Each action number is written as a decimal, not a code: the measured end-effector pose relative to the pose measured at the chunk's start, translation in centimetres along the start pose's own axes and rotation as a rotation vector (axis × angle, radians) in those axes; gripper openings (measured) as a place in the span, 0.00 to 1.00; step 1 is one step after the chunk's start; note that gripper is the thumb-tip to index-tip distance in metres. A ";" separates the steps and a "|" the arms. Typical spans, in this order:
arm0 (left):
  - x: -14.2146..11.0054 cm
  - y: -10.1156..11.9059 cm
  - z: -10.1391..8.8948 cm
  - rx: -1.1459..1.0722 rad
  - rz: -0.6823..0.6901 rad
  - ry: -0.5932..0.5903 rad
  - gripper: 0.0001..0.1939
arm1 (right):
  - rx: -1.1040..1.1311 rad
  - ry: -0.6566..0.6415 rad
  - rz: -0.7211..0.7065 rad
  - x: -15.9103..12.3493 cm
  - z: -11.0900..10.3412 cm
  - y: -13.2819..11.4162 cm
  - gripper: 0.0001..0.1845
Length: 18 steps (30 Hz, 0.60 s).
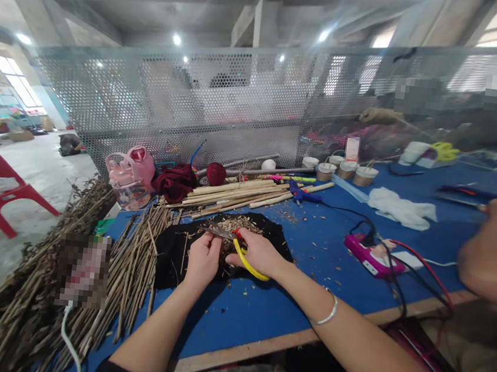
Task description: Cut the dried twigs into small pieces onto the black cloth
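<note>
My right hand [261,253] is wrapped round yellow-handled pruning shears [247,263], whose metal blades point left towards my other hand. My left hand [203,257] is closed beside the blades, thumb and fingers pinched together; whatever it holds is too small to make out. Both hands are over a black cloth [169,256] strewn with short cut bits of twig [244,224]. Just left of the cloth lies a loose heap of thin brown sticks [141,257].
Peeled pale sticks [234,191], a blue glue gun [303,193] and dark red yarn [216,174] lie behind the cloth. A pink power strip [372,257] with cables sits to the right. A co-worker's blurred hand [495,247] is at far right. Perforated metal panels [195,103] stand behind.
</note>
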State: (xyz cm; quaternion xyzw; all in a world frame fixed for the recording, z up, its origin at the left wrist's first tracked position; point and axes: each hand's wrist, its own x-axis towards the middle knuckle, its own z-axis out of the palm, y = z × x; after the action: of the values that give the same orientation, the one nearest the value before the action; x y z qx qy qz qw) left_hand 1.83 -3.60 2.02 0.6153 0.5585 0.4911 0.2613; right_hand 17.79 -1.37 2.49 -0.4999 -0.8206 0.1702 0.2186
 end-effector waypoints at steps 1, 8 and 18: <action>0.0 0.0 0.0 0.004 0.003 -0.002 0.16 | -0.013 -0.007 0.012 0.0 0.0 0.0 0.27; -0.1 -0.4 -0.1 0.013 0.025 -0.052 0.15 | -0.064 -0.054 0.035 -0.1 -0.2 0.3 0.28; 0.2 -0.6 -0.3 0.238 0.018 -0.091 0.15 | -0.280 -0.100 0.154 0.4 -1.5 1.4 0.32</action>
State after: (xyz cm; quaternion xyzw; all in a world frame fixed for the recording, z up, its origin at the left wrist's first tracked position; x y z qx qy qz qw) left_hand 1.31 -3.30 1.69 0.6686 0.5950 0.3951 0.2071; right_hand 19.46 -0.34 3.17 -0.5775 -0.8056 0.0953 0.0919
